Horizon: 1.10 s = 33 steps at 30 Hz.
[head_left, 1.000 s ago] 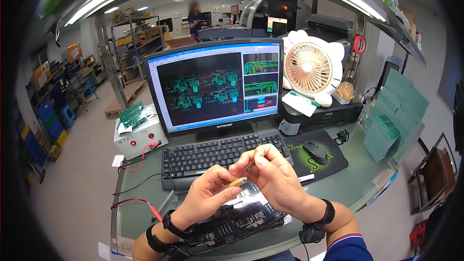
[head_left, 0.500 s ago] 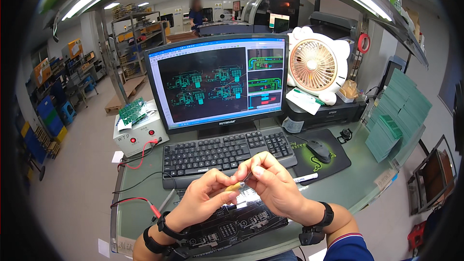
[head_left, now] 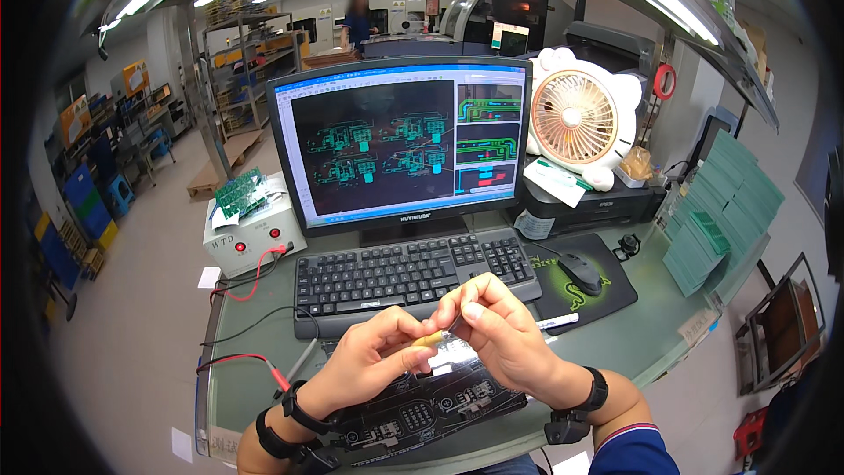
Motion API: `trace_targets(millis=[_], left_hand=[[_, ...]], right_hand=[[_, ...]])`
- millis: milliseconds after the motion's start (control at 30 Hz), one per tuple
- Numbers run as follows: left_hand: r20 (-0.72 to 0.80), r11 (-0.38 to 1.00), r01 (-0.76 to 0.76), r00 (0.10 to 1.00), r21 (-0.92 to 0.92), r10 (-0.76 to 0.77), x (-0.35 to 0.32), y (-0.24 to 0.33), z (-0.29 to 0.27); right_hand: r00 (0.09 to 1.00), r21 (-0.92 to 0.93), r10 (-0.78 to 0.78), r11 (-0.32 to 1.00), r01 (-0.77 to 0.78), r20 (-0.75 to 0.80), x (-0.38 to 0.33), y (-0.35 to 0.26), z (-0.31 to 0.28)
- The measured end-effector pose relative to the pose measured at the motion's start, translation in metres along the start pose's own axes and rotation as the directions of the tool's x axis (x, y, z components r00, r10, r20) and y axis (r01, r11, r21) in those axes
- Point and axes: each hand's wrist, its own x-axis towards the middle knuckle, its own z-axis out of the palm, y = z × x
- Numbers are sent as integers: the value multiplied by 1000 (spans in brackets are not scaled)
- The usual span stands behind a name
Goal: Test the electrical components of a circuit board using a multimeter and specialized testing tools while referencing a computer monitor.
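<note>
My left hand [head_left: 374, 356] pinches a small yellow object [head_left: 428, 339] between thumb and fingers; it is mostly covered, so I cannot tell its kind. Close beside it, my right hand [head_left: 505, 339] has thumb and forefinger pinched on a thin dark piece [head_left: 455, 323] at the yellow object's end. Both hands are raised above a black sheet with pale circuit patterns [head_left: 418, 413], which lies on the desk and is partly hidden by my wrists. A white marker [head_left: 557, 321] lies to the right of my right hand.
Beyond the hands are a keyboard [head_left: 378, 277], a monitor [head_left: 369, 149] showing circuit layouts, and a mouse [head_left: 578, 274] on a pad. A white box [head_left: 251, 242] with test leads stands left. On the right are a fan [head_left: 576, 119], a printer [head_left: 607, 204] and green sheets [head_left: 734, 202].
The view has shifted slightly. Both hands keep almost the same pinching pose, with the yellow object and dark piece still held close together.
</note>
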Motion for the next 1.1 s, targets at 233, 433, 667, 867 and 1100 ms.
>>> trace_targets(millis=[233,433,667,867,1100], left_hand=[[7,998,51,999,-43,-51,-1,10,0],[-9,984,172,985,-52,-173,-4,21,3],[-26,994,84,996,-73,-86,-2,10,6],[-37,985,75,996,-157,-82,-5,14,0],[-59,997,-25,998,75,29,-4,12,7]], right_hand=[[994,-184,-105,977,107,21,-1,2,0],[966,-339,-250,905,257,65,-4,3,6],[984,-205,-170,966,156,-54,-2,5,6],[985,-164,-167,974,158,-44,-2,3,7],[991,-22,-127,992,127,-33,-1,-1,11]])
